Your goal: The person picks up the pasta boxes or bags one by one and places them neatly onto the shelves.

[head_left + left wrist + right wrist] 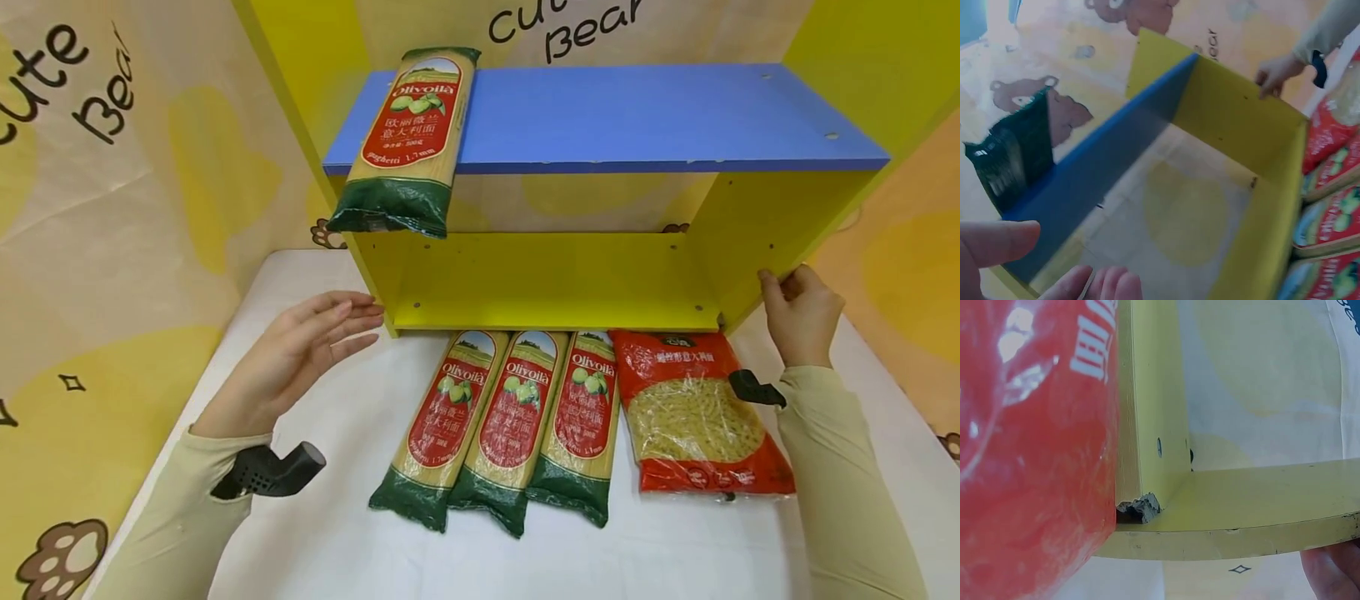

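Observation:
A small shelf unit has yellow side panels, a yellow bottom board (555, 283) and a blue upper board (637, 117). My right hand (804, 317) grips the front edge of the right side panel (780, 217), thumb inside. Beside the lower left panel, my left hand (307, 346) has its fingers extended and holds nothing; whether the fingertips touch the panel, I cannot tell. One spaghetti packet (412, 125) lies on the left end of the blue board, its green end (1016, 150) overhanging the front.
Three more spaghetti packets (510, 408) lie side by side on the white table (315, 517), before the shelf. To their right is a red pasta bag (697, 417), close to the right forearm. The bottom board has a chipped corner (1141, 508). Patterned cloth (150, 183) hangs behind.

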Demonstrator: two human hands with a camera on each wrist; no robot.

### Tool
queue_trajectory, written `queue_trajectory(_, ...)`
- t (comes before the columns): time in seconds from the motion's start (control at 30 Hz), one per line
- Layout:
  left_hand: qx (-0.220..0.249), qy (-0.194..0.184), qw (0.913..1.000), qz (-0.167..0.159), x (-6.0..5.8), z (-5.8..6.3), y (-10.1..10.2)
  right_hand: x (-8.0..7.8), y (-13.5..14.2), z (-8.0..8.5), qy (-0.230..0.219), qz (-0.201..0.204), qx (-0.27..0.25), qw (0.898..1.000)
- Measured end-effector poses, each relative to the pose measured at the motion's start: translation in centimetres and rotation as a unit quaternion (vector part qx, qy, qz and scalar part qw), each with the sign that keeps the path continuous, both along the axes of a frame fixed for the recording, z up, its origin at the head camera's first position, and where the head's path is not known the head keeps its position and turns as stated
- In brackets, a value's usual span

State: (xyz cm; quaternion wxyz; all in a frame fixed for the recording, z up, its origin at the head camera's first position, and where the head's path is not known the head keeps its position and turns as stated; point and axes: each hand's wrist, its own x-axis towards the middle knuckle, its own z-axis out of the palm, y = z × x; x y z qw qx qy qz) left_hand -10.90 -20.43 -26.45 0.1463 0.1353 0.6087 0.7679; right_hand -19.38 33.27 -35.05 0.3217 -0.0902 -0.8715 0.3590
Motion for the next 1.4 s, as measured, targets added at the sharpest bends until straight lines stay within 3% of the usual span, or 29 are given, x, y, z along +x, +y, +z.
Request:
queue_trajectory(0.13,-0.08,-0.025,0.9964,0.015,1.2,-2.6,-0.2,-0.1,-0.1,0.0,0.002,-0.002,0.003,1.0)
queue_trajectory(0.33,-0.117,-0.049,0.9907,0.049,2.4,-6.2,-0.1,0.0,0.0,-0.1,0.015,-0.002,0.008,1.0)
queue_trajectory(0.47,-0.19,-0.062,0.9773,0.071,3.0,-8.3,0.4,0.4,0.2,-0.4,0.021,-0.009,0.011,1.0)
queue_trajectory(0.53,-0.26,-0.058,0.9605,0.082,3.2,-9.1,0.6,0.5,0.2,-0.6,0.024,-0.013,0.012,1.0)
queue_trajectory(0.67,-0.409,-0.028,0.9061,0.105,3.6,-10.7,0.8,0.2,0.1,-0.6,0.039,-0.014,0.011,0.999)
queue_trajectory(0.73,-0.452,-0.026,0.8858,0.1,3.9,-11.3,0.7,-0.1,-0.1,-0.5,0.047,-0.013,0.01,0.999)
queue_trajectory(0.8,-0.46,-0.036,0.8835,0.082,4.2,-12.0,0.7,-0.4,-0.3,-0.5,0.053,-0.012,0.008,0.998)
queue_trajectory(0.97,-0.408,-0.066,0.9097,0.04,4.7,-13.0,1.3,-0.8,-0.6,-0.7,0.063,-0.016,0.007,0.998)
queue_trajectory(1.03,-0.4,-0.067,0.9132,0.04,4.8,-13.1,1.6,-0.8,-0.7,-0.7,0.058,-0.019,0.001,0.998)
queue_trajectory(1.1,-0.421,-0.055,0.9042,0.044,4.7,-13.3,1.9,-0.7,-0.7,-0.7,0.054,-0.021,-0.005,0.998)
queue_trajectory(1.27,-0.505,-0.015,0.8616,0.049,4.4,-13.7,3.5,-0.4,-0.6,-0.8,0.059,-0.027,-0.011,0.998)
queue_trajectory(1.33,-0.518,-0.001,0.854,0.048,4.4,-13.8,3.9,-0.4,-0.6,-0.9,0.066,-0.028,-0.007,0.997)
queue_trajectory(1.4,-0.513,0.01,0.857,0.048,4.4,-13.8,4.3,-0.4,-0.6,-0.9,0.069,-0.028,-0.005,0.997)
